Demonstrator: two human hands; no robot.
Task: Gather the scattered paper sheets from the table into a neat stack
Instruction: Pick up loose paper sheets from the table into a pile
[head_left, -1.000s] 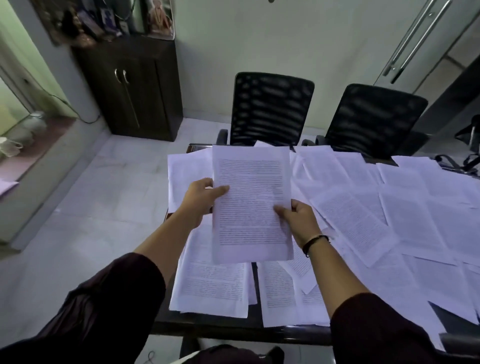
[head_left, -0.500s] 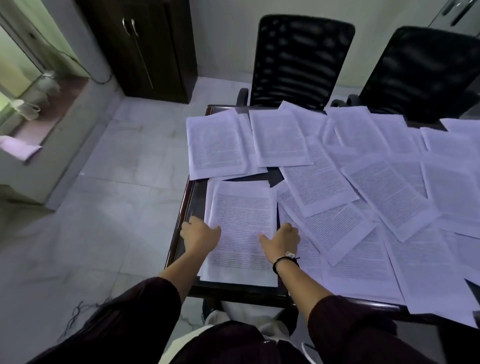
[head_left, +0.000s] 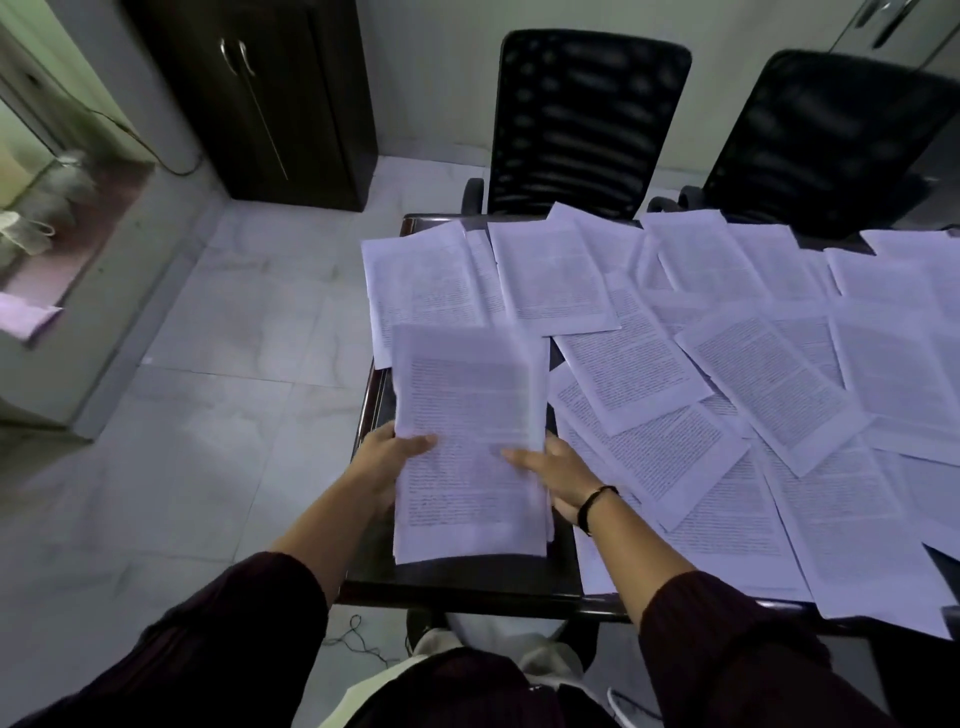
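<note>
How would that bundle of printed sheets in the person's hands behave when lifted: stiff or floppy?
Probably floppy: the bundle of sheets is thin, and its blurred far end rises unsupported. The left hand and right hand grip opposite edges, likely to stop sagging. Uneven near edges suggest that the pages slide easily.
</note>
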